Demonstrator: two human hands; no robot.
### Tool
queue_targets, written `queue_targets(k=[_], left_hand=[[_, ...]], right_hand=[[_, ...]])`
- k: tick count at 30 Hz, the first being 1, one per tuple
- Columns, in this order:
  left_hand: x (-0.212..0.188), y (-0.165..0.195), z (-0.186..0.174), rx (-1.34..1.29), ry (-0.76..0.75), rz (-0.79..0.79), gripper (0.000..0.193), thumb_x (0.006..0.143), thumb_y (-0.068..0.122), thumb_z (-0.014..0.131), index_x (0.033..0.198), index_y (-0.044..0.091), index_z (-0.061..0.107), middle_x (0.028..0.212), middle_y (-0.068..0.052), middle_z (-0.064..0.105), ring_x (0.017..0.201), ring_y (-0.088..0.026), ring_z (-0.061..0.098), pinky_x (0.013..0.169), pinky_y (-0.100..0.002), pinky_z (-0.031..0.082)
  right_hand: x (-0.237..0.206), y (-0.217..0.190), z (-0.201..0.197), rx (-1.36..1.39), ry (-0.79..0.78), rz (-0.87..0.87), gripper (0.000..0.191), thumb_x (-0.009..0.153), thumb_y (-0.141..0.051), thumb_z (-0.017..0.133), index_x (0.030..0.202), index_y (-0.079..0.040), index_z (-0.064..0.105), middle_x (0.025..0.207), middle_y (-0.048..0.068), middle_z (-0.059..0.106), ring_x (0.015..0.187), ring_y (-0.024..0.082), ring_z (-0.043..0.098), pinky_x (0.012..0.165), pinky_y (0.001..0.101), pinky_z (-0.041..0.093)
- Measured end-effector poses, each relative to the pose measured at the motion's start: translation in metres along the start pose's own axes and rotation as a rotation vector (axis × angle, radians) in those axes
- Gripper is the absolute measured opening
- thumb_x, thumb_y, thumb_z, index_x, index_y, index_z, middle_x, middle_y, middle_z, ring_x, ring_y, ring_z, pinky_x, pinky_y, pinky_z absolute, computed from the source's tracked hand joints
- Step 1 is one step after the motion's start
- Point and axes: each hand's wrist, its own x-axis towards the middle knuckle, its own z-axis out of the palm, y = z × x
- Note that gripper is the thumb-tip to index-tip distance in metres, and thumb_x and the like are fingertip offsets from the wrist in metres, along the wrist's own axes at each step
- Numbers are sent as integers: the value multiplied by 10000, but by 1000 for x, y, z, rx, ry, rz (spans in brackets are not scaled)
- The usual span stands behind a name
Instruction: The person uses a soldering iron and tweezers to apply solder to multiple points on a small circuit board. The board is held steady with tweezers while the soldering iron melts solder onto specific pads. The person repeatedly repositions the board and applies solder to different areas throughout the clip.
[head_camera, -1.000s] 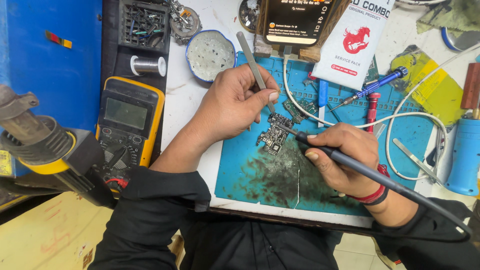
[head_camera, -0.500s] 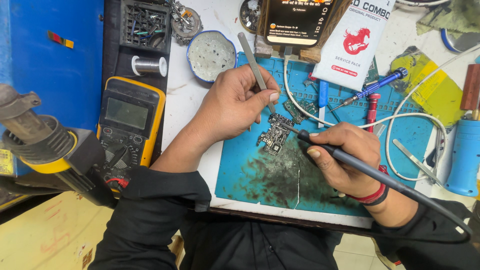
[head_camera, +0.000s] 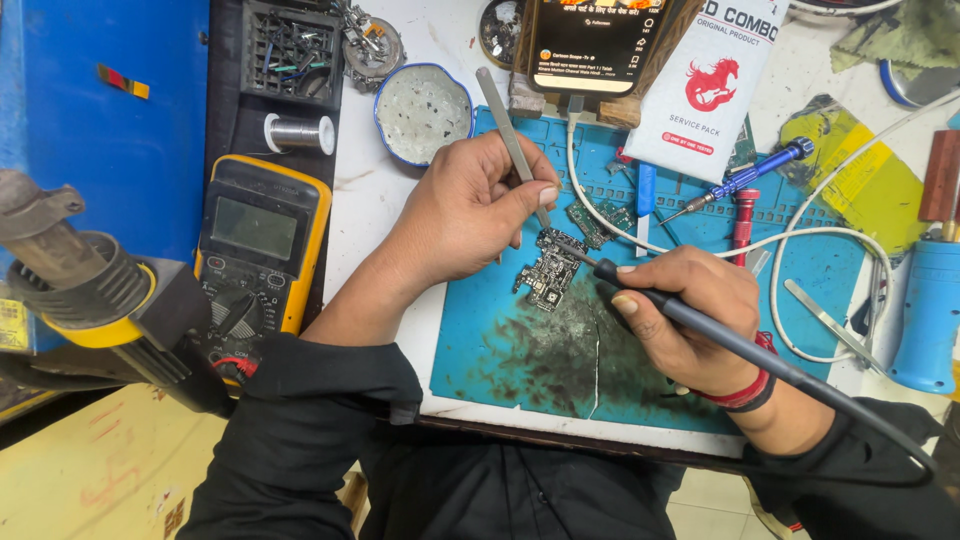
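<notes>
A small dark circuit board (head_camera: 548, 272) lies on a blue, scorched work mat (head_camera: 520, 350). My left hand (head_camera: 470, 205) grips metal tweezers (head_camera: 505, 120), their tip down on the board's upper edge. My right hand (head_camera: 685, 315) holds a black soldering iron (head_camera: 700, 325) like a pen. Its tip touches the board near the tweezers. The iron's cord runs off to the lower right.
A yellow multimeter (head_camera: 255, 250) and a hot air gun (head_camera: 90, 295) sit at the left. A round tin (head_camera: 422, 110), wire spool (head_camera: 298, 133) and a phone (head_camera: 595, 40) lie at the back. Screwdrivers (head_camera: 745, 180), a white cable (head_camera: 800, 240), a white packet (head_camera: 705, 85) and spare tweezers (head_camera: 830, 320) crowd the right.
Both hands stay on the board; the iron's tip has shifted only slightly along the board's top edge.
</notes>
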Motion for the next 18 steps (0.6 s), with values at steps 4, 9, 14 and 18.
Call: queue_targets(k=[4,9,14,18], left_hand=[[0,0,0,13,0,-3,103,949,129,702,1001,45,673,754,-7,706,523,-35,614,458,-217,516],[2,2,0,11,-4,6,103,950,130,701,1000,45,674,769,-5,714,529,-36,617,463,-217,521],[3,3,1,19,-3,-13,102,947,133,701,995,47,672,764,-6,715,522,-36,614,462,-217,523],[2,4,1,22,-2,-16,102,946,136,700,993,48,674,764,-6,716,521,-36,612,464,-217,524]], right_hand=[[0,-1,0,-8,6,-2,181,895,-76,793,987,7,661,865,128,709,684,209,666,601,293,477],[2,-1,-2,-8,-1,18,174,891,-70,792,984,4,664,857,124,709,675,204,661,595,292,470],[2,1,-2,-9,-4,10,178,880,-69,796,983,1,669,853,122,703,682,208,666,597,294,470],[2,1,-3,-7,-13,6,171,881,-65,790,982,1,669,855,120,700,688,210,671,602,295,475]])
